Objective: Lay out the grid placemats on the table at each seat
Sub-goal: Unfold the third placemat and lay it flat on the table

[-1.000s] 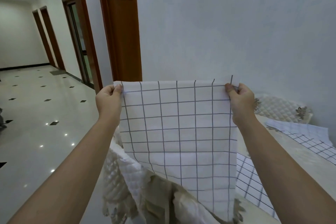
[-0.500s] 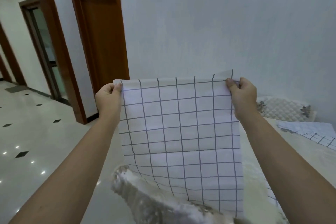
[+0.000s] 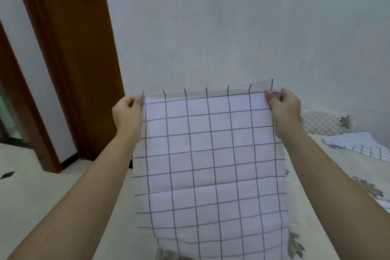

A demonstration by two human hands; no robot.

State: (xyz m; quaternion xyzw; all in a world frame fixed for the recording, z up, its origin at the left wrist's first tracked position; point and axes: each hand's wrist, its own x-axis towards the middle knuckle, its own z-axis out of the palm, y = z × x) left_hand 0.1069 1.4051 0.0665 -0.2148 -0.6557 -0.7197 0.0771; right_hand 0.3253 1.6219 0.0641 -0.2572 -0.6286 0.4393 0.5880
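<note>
Background: pale grey wall (image 3: pixel 232 27).
Placemat: white dark-gridded cloth placemat (image 3: pixel 211 164), hanging at centre over cream table (image 3: pixel 358 167).
Left hand (image 3: pixel 127 112): pinches its 11 o'clock corner.
Right hand (image 3: pixel 285 107): pinches its 1 o'clock corner.

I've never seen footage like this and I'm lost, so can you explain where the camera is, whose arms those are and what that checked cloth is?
There is no machine here: these are a person's two bare arms. The one picture comes from a wide-angle camera worn on their head, looking forward and down, so the arms seem to reach in from the bottom edge. The left hand and the right hand each pinch a top corner of a white placemat with a dark grid, holding it up so it hangs over a table with a cream cloth. A second mat lies on the table at the far right, near a quilted cushion. Behind are a pale wall and a brown door.
</note>
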